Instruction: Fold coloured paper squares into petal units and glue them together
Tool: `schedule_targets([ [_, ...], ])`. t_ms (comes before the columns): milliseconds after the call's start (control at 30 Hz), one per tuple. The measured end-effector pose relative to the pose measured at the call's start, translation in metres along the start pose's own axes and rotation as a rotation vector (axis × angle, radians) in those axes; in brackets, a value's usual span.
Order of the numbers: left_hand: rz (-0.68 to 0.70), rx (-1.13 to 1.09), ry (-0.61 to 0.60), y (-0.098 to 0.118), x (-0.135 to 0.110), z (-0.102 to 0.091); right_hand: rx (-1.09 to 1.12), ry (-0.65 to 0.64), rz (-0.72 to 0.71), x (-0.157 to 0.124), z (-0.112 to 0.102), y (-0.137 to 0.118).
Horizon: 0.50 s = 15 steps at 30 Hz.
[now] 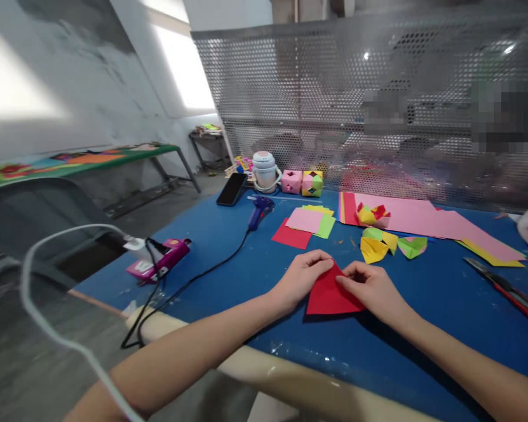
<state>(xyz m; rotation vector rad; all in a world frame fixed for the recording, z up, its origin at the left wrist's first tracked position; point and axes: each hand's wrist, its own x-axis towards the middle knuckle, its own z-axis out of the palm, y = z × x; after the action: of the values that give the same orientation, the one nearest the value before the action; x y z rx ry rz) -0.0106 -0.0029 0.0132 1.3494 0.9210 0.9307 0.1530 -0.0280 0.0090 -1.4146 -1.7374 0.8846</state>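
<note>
A sheet of red paper point(330, 299), raised a little above the blue table, is between my two hands. My left hand point(305, 274) pinches its upper left edge with thumb and fingers. On the other side my right hand point(369, 287) grips the right edge, its thumb pointing at the middle of the sheet. Part of the paper's right side is hidden behind that hand. Just beyond lie folded yellow and green paper pieces point(375, 245) and a green and pink one point(412, 247). Square sheets in pink point(304, 220), red, green and yellow are stacked farther left.
A blue glue gun point(259, 212) trails its black cord to a magenta power strip point(169, 258) at the left edge. Scissors point(506, 290) lie right. Along the back stand a phone point(232, 189), a white flask point(264, 171), paper cubes point(312, 183) and pink sheets point(405, 215).
</note>
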Motion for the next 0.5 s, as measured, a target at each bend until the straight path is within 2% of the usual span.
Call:
schedule_targets([
  [133, -0.002, 0.014, -0.036, 0.0018, 0.0005, 0.0001, 0.027, 0.053, -0.007, 0.0016, -0.0007, 0.0052],
  [233, -0.057, 0.075, -0.064, 0.0025, 0.0005, 0.0014, 0.05, 0.092, -0.005, 0.0016, -0.0001, 0.0077],
  [333, -0.092, 0.162, -0.077, 0.0011, 0.001, 0.0014, 0.031, 0.08, -0.011, 0.0004, 0.001, 0.0061],
  [500, -0.027, 0.336, -0.071, -0.0007, 0.0011, -0.0015, -0.009, 0.035, -0.036, -0.0007, 0.0009, -0.0019],
])
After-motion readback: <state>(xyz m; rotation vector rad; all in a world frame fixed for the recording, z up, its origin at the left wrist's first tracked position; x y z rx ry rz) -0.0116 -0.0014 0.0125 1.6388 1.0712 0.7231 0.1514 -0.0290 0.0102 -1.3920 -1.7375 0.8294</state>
